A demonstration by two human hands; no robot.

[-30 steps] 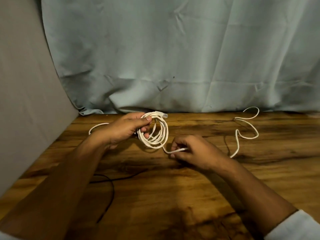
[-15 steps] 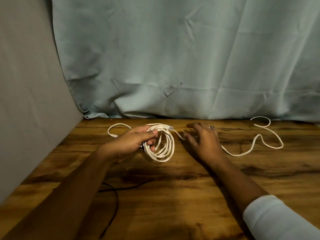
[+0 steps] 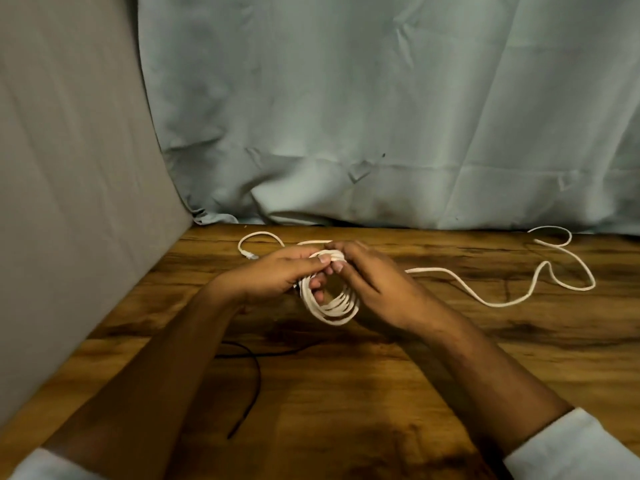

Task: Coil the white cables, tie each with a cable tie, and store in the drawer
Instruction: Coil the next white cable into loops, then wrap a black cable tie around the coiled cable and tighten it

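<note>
A: Holding what, and why there?
B: My left hand (image 3: 277,275) grips the white cable (image 3: 332,311) coil just above the table (image 3: 381,393), thumb clamping the loops so they don't spring apart. My right hand (image 3: 377,292) pinches the coil's top too, laying in the loose tail (image 3: 433,269) that trails off right.

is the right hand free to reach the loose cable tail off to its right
Likely yes: the tail lies in the open on the table, nothing between. The right hand would first have to leave the coil.
</note>
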